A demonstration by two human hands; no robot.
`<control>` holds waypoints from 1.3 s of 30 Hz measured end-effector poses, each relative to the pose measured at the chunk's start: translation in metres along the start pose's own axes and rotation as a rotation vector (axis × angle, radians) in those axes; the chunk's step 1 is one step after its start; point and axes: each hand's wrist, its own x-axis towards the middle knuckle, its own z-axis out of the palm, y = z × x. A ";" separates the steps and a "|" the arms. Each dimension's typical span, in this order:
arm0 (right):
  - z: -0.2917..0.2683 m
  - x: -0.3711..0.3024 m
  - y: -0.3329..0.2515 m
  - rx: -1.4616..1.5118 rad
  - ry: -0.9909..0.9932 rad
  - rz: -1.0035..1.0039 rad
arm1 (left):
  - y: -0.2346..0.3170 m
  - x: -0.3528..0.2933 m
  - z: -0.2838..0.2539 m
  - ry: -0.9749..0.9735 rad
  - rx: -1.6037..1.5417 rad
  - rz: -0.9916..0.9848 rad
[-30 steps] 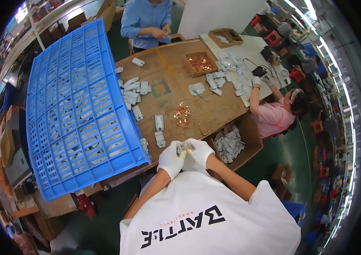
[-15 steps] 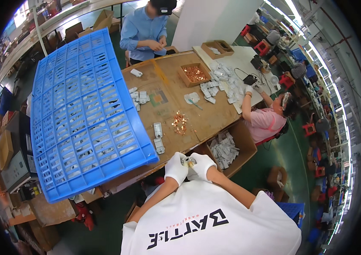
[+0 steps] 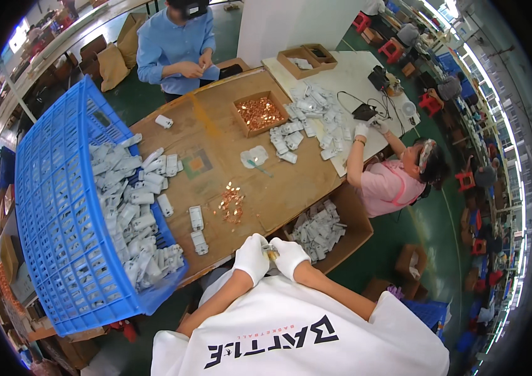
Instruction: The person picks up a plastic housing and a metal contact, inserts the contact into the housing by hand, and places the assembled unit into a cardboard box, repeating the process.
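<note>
In front of my chest, at the table's near edge, my left hand (image 3: 253, 258) and my right hand (image 3: 289, 257) meet, both in white gloves. Their fingers close round a small silver and yellowish part (image 3: 271, 252), mostly hidden by the gloves. Just beyond the left hand lie two white plastic housings (image 3: 196, 218) on the brown tabletop (image 3: 165, 241). A loose pile of small copper-coloured pieces (image 3: 231, 203) is farther off. To the right of my hands, an open carton (image 3: 356, 225) below the table edge holds many white housings (image 3: 319, 229).
At left a tilted blue crate (image 3: 59, 219) spills white housings (image 3: 144, 216) onto the table. A small box (image 3: 250, 128) contains copper pieces, beside more heaped housings (image 3: 319, 113). One co-worker in blue (image 3: 175, 47) stands opposite; another in pink (image 3: 388, 182) works at right.
The blue crate now leans farther left, and its open side shows the housings within. The table and people have shifted left in view. My hands stay together on the small part.
</note>
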 end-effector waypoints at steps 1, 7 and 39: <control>-0.007 0.006 0.008 0.001 -0.003 0.004 | 0.005 0.009 0.005 0.017 -0.009 0.029; -0.037 0.033 0.028 -0.036 -0.173 -0.063 | 0.010 0.031 0.036 0.125 -0.068 -0.049; -0.031 0.074 0.019 -0.024 0.234 -0.487 | 0.008 0.064 -0.011 0.233 -0.409 -0.316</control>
